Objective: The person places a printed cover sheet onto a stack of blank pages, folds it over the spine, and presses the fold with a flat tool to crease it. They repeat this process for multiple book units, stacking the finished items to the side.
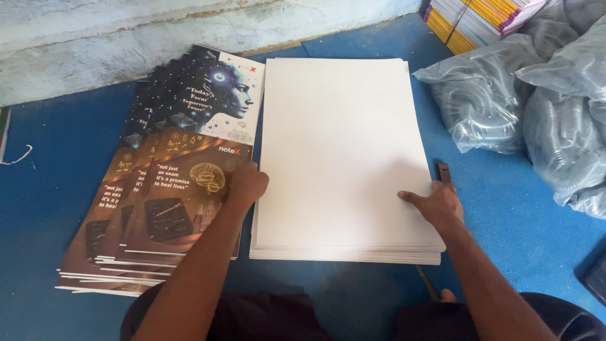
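My left hand (246, 183) rests at the left edge of the white sheet stack (344, 158), fingers curled down over the seam where that stack meets the fanned printed covers (170, 183) — from here I cannot tell whether the fingers are pinching a sheet or only pressing on the edge. My right hand (439, 203) lies flat and open on the lower right corner of the same white stack, thumb stretched inward across the top sheet, holding nothing.

The white stack sits straight in front of me on the blue floor (50, 208), thick and squared up, its top sheet blank. The printed covers lie just beside it on my left, touching its edge, spread in a loose fan so that each one shows a strip of the one beneath.

Judging by how things lie, both piles look full — nothing paired or set aside that I can see, so I would say the work is near its start, with most of it left.

To my right are clear plastic bags of spiral coils (505, 101), and at the top corner a pile of bound books (480, 19) with yellow and pink edges
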